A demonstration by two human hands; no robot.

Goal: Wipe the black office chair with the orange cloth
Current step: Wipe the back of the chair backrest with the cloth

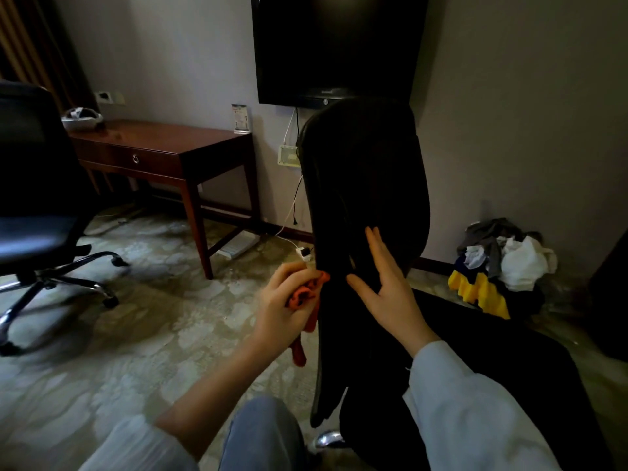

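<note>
The left hand (282, 294) grips the bunched orange cloth (306, 294) against the black office chair (367, 185) back's edge; the right hand (387, 287) rests flat, fingers straight, on it

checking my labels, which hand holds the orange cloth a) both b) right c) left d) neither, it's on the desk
C: the left hand grips the bunched orange cloth at the edge of the black office chair; the right hand rests flat on its back.
</note>
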